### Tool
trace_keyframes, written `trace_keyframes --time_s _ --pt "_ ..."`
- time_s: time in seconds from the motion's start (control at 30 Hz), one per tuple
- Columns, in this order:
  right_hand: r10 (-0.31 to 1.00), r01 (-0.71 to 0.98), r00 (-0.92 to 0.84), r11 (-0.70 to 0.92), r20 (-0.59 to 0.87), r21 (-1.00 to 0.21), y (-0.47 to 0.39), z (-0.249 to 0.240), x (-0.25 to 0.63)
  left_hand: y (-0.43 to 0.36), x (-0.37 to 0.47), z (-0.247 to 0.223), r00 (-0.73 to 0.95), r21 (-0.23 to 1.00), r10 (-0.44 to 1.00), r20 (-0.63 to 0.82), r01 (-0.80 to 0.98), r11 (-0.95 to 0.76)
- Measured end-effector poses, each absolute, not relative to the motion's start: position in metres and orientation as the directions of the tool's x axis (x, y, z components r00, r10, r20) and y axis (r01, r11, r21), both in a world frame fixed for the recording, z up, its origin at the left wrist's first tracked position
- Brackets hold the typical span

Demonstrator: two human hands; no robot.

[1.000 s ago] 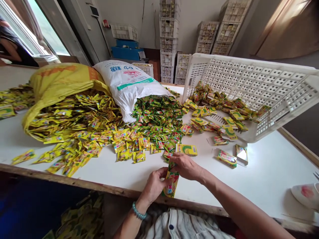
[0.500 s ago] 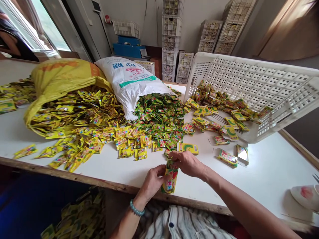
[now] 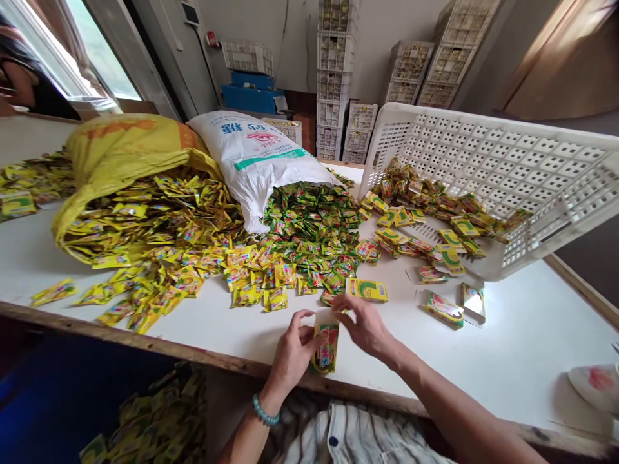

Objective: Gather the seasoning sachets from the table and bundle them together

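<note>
Near the table's front edge, my left hand (image 3: 291, 351) grips a small yellow-and-green candy box (image 3: 325, 348) between thumb and fingers. The box stands tilted with its pale top flap up. My right hand (image 3: 366, 325) is at that top end, its bent thumb and fingers pinching around the flap's edge. Just beyond lie another candy box (image 3: 366, 289), flat on the table, and a heap of green-wrapped candies (image 3: 314, 222). Yellow-wrapped candies (image 3: 275, 299) are spread to the left of it.
A yellow sack (image 3: 130, 138) and a white sack (image 3: 271, 151) spill candies onto the table (image 3: 232, 341). At right, a tipped white plastic basket (image 3: 512, 148) holds filled boxes; loose boxes (image 3: 442, 308) lie before it. A white cup (image 3: 594, 386) is far right. A blue container with boxes is below left.
My right fingers have come out of the box's top, where they were with green candy packets, and are now at the pale flap. My left hand keeps holding the box.
</note>
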State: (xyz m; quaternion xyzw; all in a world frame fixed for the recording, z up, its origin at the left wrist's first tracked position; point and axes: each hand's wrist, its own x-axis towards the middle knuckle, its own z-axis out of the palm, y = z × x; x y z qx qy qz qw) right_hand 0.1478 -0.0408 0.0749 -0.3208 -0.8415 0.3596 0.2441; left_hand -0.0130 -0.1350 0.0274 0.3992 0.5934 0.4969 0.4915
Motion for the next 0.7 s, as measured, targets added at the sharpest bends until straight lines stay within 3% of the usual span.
trace_keyframes --time_s 0.1,0.2,0.37,0.47,0.57,0.7 --pt "0.828 0.318 -0.534 0.385 0.172 -0.867 -0.049 0.055 0.152 -0.142 -0.013 0.028 -0.26 0.989 0.954 -0.149 -0.023 0.148" --pt "0.807 0.24 -0.585 0.271 0.084 -0.932 -0.061 0.041 0.149 -0.145 -0.013 0.03 -0.239 0.988 0.967 -0.093 0.095 0.118" --pt "0.796 0.269 -0.605 0.219 0.012 -0.938 -0.058 0.045 0.144 -0.143 -0.014 0.033 -0.18 0.963 0.982 -0.05 0.252 0.095" --pt "0.799 0.328 -0.601 0.265 0.016 -0.907 -0.048 0.057 0.144 -0.141 -0.015 0.031 -0.173 0.977 0.982 -0.078 0.18 0.109" --pt "0.71 0.318 -0.703 0.372 0.047 -0.872 -0.044 0.066 0.145 -0.141 -0.015 0.028 -0.209 0.992 0.972 -0.111 0.041 0.122" --pt "0.713 0.32 -0.7 0.345 0.025 -0.882 -0.045 0.07 0.143 -0.142 -0.014 0.026 -0.192 0.992 0.973 -0.127 -0.002 0.129"
